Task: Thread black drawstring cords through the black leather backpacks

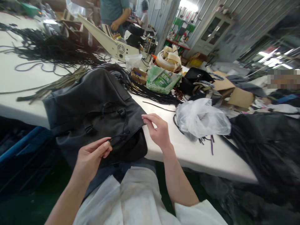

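Note:
A black bag (86,93) with a smooth leather-like surface lies at the table's front edge, part of it hanging over. Thin black cords and small buckles show on its face. In my left hand (92,157), thumb and forefinger pinch the end of a black cord (118,136) that runs back to the bag. My right hand (157,128) is closed in a pinch at the bag's right-hand corner. What its fingertips hold there is too small to make out.
Bundles of black cord (53,47) cover the back left of the white table (173,150). Behind the bag stand a cream machine (112,43) and a green-and-white sack (162,79). A clear plastic bag (202,117) lies at right. Another person (114,15) works behind the machine.

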A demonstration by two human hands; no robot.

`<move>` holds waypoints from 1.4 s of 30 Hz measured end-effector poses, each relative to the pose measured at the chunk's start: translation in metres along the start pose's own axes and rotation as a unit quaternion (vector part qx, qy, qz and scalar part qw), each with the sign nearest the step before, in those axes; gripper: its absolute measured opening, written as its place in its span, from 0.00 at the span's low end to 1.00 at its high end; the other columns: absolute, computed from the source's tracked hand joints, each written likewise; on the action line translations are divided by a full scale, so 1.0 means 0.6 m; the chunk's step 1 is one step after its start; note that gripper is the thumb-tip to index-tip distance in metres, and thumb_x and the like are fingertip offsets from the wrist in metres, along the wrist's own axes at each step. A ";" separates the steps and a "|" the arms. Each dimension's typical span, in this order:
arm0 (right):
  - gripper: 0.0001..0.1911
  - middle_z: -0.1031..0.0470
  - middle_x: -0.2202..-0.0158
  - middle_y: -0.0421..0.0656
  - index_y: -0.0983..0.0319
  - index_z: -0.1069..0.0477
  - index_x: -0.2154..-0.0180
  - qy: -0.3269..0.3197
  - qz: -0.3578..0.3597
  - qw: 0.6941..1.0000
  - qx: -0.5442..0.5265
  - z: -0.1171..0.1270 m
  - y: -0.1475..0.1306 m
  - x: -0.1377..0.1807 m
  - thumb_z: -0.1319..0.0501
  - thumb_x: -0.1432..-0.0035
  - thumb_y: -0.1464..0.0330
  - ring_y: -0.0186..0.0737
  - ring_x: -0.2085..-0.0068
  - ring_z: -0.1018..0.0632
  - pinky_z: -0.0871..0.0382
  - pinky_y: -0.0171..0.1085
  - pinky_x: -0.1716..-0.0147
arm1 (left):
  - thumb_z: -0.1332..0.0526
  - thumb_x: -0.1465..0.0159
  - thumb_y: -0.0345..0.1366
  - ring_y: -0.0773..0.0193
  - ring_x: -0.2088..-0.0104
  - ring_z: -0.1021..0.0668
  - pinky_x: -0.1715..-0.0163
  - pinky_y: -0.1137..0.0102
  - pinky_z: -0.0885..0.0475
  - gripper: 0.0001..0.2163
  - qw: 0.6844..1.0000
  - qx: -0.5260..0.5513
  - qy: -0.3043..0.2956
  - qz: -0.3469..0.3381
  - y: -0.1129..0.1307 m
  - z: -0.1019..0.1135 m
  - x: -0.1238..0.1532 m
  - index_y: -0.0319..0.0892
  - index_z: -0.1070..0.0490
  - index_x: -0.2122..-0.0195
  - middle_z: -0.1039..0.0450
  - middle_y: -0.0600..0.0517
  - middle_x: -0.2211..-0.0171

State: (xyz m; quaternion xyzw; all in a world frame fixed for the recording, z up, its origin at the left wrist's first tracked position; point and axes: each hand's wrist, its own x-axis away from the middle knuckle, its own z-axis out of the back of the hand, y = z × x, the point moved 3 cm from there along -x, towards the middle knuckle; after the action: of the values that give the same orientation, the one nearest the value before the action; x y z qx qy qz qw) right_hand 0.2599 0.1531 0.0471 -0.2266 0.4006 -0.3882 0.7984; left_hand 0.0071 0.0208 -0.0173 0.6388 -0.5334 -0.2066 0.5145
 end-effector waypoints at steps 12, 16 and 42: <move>0.23 0.11 0.56 0.52 0.61 0.13 0.55 -0.081 -0.399 0.835 0.371 0.107 0.181 0.083 0.36 0.27 0.50 0.51 0.51 0.13 0.25 0.39 0.55 | 0.11 0.62 0.45 0.64 0.75 0.23 0.77 0.76 0.31 0.25 0.999 -0.009 0.029 0.018 -0.009 -0.015 -0.014 0.42 0.10 0.64 0.20 0.44 0.76; 0.16 0.11 0.51 0.48 0.57 0.13 0.52 -0.117 -0.391 0.833 0.373 0.086 0.181 0.064 0.35 0.27 0.56 0.45 0.48 0.14 0.27 0.36 0.53 | 0.12 0.57 0.43 0.64 0.76 0.23 0.77 0.75 0.32 0.21 1.000 -0.018 0.011 0.004 -0.006 -0.016 -0.014 0.43 0.10 0.64 0.19 0.43 0.76; 0.18 0.15 0.48 0.51 0.63 0.23 0.39 -0.161 0.145 0.976 0.012 -0.073 -0.111 0.038 0.45 0.23 0.77 0.42 0.51 0.13 0.16 0.39 0.52 | 0.18 0.40 0.42 0.66 0.73 0.24 0.71 0.71 0.30 0.15 0.996 -0.051 -0.060 -0.034 -0.026 0.000 -0.015 0.44 0.11 0.54 0.17 0.47 0.71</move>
State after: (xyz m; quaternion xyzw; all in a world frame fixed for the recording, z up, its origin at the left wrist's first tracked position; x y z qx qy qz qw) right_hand 0.2034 0.0930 0.0564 -0.2165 0.2904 -0.2316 0.9029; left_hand 0.0110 0.0274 -0.0340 0.6159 -0.5305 -0.2887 0.5059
